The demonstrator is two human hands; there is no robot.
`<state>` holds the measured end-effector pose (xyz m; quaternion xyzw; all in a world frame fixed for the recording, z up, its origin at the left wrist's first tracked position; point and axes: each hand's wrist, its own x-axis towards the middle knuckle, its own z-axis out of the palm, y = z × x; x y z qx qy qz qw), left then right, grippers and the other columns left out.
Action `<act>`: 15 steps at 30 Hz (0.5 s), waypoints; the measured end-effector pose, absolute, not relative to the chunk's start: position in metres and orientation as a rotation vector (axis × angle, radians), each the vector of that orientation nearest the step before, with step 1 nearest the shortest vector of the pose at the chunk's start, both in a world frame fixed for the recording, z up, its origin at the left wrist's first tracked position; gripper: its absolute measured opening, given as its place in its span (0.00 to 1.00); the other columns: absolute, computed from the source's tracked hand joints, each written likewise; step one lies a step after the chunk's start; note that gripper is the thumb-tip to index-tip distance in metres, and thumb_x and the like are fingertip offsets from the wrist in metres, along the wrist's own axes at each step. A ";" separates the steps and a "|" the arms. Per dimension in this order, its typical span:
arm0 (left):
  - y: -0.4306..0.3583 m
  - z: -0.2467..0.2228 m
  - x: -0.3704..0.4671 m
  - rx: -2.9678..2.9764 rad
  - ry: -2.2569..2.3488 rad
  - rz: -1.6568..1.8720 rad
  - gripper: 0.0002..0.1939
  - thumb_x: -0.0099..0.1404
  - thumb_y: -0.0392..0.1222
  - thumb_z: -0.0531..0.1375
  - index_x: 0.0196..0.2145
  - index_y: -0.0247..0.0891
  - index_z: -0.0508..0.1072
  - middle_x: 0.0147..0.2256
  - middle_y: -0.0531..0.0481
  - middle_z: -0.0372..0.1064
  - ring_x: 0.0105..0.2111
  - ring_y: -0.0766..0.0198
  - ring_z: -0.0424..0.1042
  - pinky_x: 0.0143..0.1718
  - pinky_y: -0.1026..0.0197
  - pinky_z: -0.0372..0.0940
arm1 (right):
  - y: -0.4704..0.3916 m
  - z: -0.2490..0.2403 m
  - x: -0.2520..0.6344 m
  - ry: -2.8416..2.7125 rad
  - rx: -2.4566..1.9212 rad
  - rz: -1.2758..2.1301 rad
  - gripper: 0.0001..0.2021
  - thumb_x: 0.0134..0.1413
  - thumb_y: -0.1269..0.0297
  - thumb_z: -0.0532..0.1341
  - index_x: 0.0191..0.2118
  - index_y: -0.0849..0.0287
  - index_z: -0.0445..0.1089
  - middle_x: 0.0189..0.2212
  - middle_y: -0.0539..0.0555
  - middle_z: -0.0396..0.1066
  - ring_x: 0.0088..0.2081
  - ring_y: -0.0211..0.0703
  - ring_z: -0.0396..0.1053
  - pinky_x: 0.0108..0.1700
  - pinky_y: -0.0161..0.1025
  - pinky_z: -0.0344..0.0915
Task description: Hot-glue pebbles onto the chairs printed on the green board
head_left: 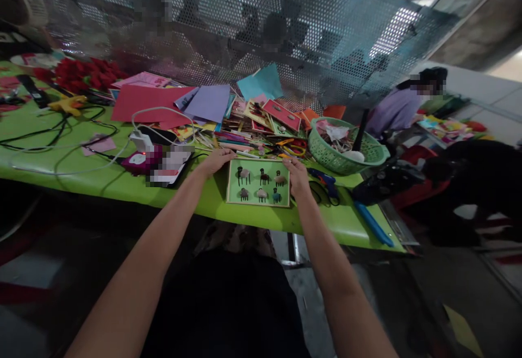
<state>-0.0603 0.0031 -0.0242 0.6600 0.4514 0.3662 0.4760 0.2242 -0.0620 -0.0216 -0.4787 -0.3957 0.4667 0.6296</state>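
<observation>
A small green picture (252,184) with a pale raised edge rests at the front of the green-covered table. Several little animal figures with dark heads and legs, their bodies like small stones, stand on it in two rows. My left hand (218,162) grips its upper left corner. On the upper right corner is my right hand (297,174), fingers closed over the edge. A blue glue gun (322,176) lies just right of my right hand. Left of my left hand lies a phone (171,165) beside a purple power socket (141,161).
Behind the picture lie heaped coloured papers (207,102), pens and scissors (291,147). A green basket (326,151) of scraps stands right. Cables (53,129) cross the table's left part. A perforated metal screen (244,31) rises behind. A person in purple (387,110) is at far right.
</observation>
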 end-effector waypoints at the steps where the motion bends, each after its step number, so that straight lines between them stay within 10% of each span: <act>1: 0.002 -0.024 -0.060 1.622 1.109 0.889 0.21 0.65 0.58 0.63 0.36 0.35 0.77 0.36 0.49 0.75 0.39 0.57 0.73 0.43 0.55 0.67 | -0.062 -0.021 0.224 -0.914 -1.092 1.068 0.19 0.39 0.49 0.74 0.31 0.55 0.70 0.20 0.43 0.70 0.21 0.37 0.67 0.26 0.38 0.70; 6: -0.002 -0.023 -0.058 1.686 1.111 0.841 0.17 0.72 0.50 0.61 0.50 0.34 0.73 0.47 0.45 0.73 0.44 0.57 0.75 0.46 0.50 0.73 | -0.064 -0.020 0.223 -0.948 -1.087 1.066 0.19 0.40 0.48 0.74 0.31 0.56 0.71 0.22 0.45 0.72 0.23 0.39 0.70 0.29 0.39 0.72; 15: -0.003 -0.021 -0.053 1.731 1.027 0.942 0.21 0.59 0.59 0.63 0.26 0.37 0.70 0.24 0.54 0.63 0.27 0.63 0.62 0.33 0.60 0.59 | -0.064 -0.022 0.222 -0.971 -1.134 1.047 0.20 0.41 0.47 0.73 0.31 0.56 0.70 0.20 0.45 0.70 0.19 0.36 0.65 0.24 0.38 0.72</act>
